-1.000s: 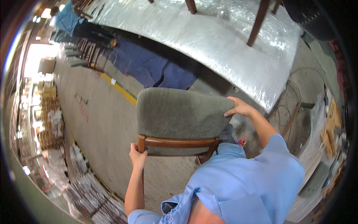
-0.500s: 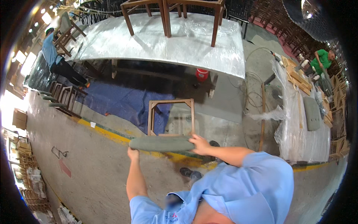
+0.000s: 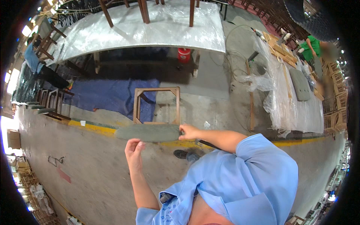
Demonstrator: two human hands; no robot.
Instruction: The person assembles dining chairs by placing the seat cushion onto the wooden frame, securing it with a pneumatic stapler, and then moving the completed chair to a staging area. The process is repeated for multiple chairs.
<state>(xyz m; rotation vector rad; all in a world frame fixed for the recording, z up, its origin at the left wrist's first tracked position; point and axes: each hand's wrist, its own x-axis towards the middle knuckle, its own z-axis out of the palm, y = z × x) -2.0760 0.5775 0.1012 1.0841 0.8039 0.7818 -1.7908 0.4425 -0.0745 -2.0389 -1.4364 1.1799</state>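
Observation:
A grey-green padded seat cushion (image 3: 150,132) is held out level in front of me. My right hand (image 3: 189,132) grips its right end, with fingers wrapped round the edge. Just below the cushion's near edge, toward its left end, is my left hand (image 3: 134,152), its fingers loosely bent and the thumb apart. Whether those fingertips still touch the cushion is hard to make out. Right beyond the cushion stands a brown wooden chair frame (image 3: 156,89) with an open square top; the cushion hides its lower part.
A plastic-wrapped table (image 3: 150,35) bears chair legs ahead, with a red bucket (image 3: 183,55) beneath. Blue sheeting (image 3: 108,98) covers floor at left. A wrapped bench (image 3: 296,116) at right holds another cushion (image 3: 299,84). Two people work farther off; hoses lie near the bench.
My left hand has come off the cushion's left end to below its near edge. The right hand keeps its grip. The whole view has shifted, so the surroundings sit higher and further left.

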